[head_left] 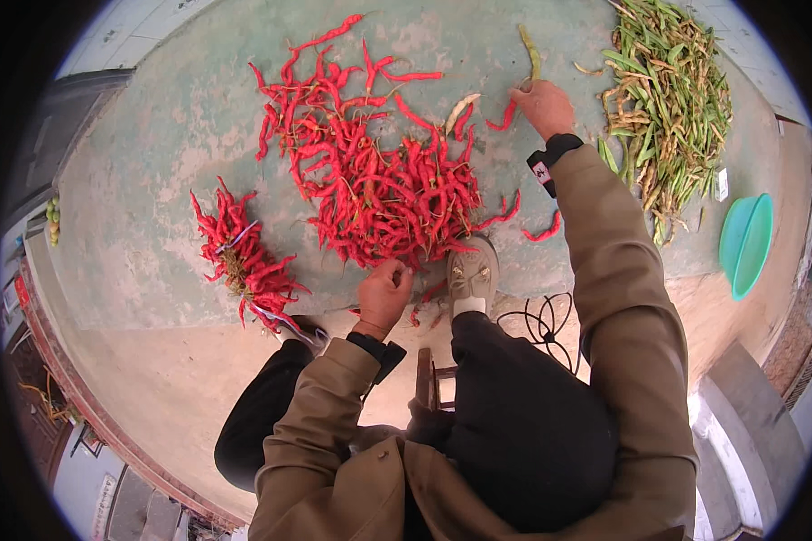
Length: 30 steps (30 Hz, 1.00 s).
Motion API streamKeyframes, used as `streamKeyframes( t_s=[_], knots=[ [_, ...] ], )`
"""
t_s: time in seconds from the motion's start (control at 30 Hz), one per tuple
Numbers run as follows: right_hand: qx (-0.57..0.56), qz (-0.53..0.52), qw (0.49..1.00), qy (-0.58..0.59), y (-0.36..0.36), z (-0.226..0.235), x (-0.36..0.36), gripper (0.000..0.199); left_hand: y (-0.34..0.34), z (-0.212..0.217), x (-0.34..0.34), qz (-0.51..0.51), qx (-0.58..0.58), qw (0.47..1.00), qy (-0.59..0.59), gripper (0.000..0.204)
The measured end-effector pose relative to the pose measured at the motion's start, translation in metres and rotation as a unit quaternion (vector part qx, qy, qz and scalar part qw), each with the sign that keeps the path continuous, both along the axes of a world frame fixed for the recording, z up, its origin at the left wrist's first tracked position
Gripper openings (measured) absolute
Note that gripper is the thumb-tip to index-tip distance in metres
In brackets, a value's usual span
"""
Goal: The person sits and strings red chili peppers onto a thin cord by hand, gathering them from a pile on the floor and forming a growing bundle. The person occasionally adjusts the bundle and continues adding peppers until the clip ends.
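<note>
A big loose heap of red chili peppers (379,171) lies on the greenish concrete slab in front of me. My left hand (384,296) is at the near edge of the heap, its fingers curled together; what they hold, if anything, is hidden. Far to the right of the heap, my right hand (548,108) has its fingers closed at the upper end of a single red chili pepper (503,118). A yellow-green bean pod (530,52) lies just beyond those fingers. On the left rests a bundle of red chili peppers (266,279), bound with pale string.
Green and dry bean pods (672,108) form a heap at the far right, with a turquoise basin (746,245) nearer me. One stray red chili pepper (543,227) lies below my right forearm. My shoe (472,272) touches the chili heap. Black cable loops (550,332) lie beside my knee.
</note>
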State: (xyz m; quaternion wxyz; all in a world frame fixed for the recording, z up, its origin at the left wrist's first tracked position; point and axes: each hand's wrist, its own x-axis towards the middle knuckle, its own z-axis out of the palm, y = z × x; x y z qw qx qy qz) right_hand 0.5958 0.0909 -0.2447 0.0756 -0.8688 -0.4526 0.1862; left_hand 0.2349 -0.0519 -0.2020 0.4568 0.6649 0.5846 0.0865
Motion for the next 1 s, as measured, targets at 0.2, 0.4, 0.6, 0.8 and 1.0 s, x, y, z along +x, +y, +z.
streamKeyframes(
  t_s=[0.2,0.4,0.6,0.8,1.0],
  knots=[
    [0.070,0.001,0.983,0.172,-0.026,0.013,0.012,0.025,0.001,0.002,0.002,0.006,-0.035,0.999,-0.025,0.011],
    [-0.004,-0.107,0.937,0.333,-0.144,0.059,0.033,0.014,-0.002,0.003,0.006,0.002,-0.014,0.998,-0.056,0.011],
    [-0.118,-0.198,0.943,0.239,-0.215,0.031,0.019,0.024,-0.005,0.009,0.010,0.002,-0.017,0.997,-0.076,0.013],
    [-0.085,-0.060,0.984,0.147,-0.205,-0.004,0.000,0.028,-0.003,0.015,0.014,-0.012,-0.003,0.997,-0.081,0.011],
    [-0.059,-0.056,0.913,0.401,-0.164,0.052,-0.043,0.015,0.002,0.040,0.034,0.012,-0.083,0.987,-0.139,0.012]
  ],
)
